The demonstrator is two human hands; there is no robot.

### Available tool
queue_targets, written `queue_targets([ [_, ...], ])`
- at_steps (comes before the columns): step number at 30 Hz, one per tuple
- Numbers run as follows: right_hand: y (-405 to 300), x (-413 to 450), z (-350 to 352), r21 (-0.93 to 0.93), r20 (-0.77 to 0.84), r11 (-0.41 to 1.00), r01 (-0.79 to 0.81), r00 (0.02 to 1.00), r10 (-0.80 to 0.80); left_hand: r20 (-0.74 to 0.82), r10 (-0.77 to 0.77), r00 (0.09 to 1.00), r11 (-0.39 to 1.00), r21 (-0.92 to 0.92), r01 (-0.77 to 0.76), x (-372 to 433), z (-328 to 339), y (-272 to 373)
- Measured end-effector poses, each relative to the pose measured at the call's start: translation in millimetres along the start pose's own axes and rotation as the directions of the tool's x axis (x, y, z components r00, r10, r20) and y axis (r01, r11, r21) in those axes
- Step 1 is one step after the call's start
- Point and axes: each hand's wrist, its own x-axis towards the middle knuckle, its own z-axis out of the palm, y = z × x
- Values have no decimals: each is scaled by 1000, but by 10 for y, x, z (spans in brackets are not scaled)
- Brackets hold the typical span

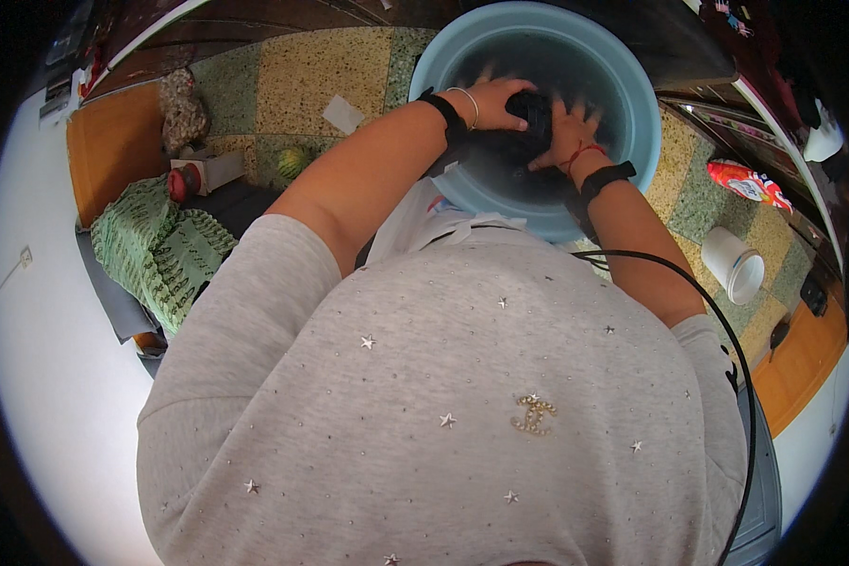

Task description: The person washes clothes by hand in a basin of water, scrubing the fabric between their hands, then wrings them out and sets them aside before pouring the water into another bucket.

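In front of me stands a round light-blue plastic basin of murky, dark water. A wet bundle of dark cloth bulges above the surface between my hands. My left hand grips its left side, the thumb and a finger curving onto it. Against the right side of the bundle presses my right hand, its thumb along the near edge and its other fingers spread. Several fingertips blur under the water, so the lower part of the cloth is hidden. Both wrists carry black straps.
A white plastic bucket lies at the right near a red packet. Left are a green patterned cloth, a small box, a striped green ball-like object and paper. A black cable runs past my right arm.
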Motion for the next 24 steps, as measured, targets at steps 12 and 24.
queue_targets([
  [12,-38,-60,-63,10,-18,1000,9,1000,-9,7,10,1000,994,-112,-9,-38,-35,-62],
  [24,2,-41,-50,-13,6,1000,1,1000,-1,33,51,998,899,-438,-31,-53,-128,-127],
])
